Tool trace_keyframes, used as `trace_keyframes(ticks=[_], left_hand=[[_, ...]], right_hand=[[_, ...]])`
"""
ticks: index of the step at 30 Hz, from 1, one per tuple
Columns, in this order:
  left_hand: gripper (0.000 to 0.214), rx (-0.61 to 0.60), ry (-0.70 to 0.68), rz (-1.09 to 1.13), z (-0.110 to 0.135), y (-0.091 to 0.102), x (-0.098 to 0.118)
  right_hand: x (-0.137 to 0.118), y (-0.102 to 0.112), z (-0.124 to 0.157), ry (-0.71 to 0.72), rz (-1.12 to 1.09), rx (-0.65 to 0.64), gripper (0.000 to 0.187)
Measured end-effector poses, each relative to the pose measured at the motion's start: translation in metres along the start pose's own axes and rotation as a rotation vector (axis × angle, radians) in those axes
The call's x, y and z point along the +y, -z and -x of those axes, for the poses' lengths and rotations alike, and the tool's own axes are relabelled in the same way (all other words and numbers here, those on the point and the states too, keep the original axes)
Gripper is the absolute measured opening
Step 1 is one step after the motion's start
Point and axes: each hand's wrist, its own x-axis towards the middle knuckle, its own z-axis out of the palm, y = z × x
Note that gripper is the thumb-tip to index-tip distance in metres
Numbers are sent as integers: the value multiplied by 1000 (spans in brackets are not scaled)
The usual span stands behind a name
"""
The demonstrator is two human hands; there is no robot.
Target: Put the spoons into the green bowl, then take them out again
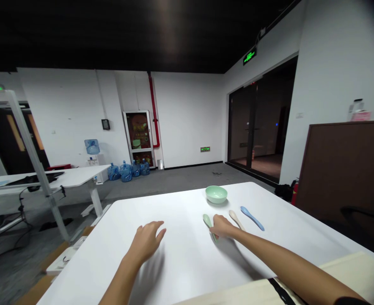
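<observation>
My right hand (222, 227) has its fingers closed around the handle of a light green spoon (207, 219), whose bowl end points away from me on the white table. Just right of that hand lies a beige spoon (235, 217), its near end partly hidden by my wrist. Farther right rests a blue spoon (252, 217), slanting toward me. A mint green bowl (216, 195) stands upright beyond the spoons, close to the table's far edge. Over the left part of the table hovers my left hand (147, 239), thumb and fingers apart, holding nothing.
The white table (180, 262) has cream cloth (237, 294) along its near edge. At left stands another white desk (79, 176) with a metal post (36, 156). Blue water jugs (125, 171) sit on the floor behind. A brown partition (348, 169) rises at right.
</observation>
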Motion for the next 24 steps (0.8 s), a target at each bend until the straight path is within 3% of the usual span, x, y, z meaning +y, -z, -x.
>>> trace_keyframes(ticks=[12,17,20,24], left_hand=[[50,-14,12,3,1,3,2],[50,-12,13,8,2,4,4],[49,-15,13,4,2,4,4],[51,-18,14,0,2,4,4]], right_hand=[[2,-4,-3,-1,4,-5,25],[1,-2,-3,-11,16,51,28],[1,7,-1,20,73,158,36],[6,35,6,70,93,257,45]])
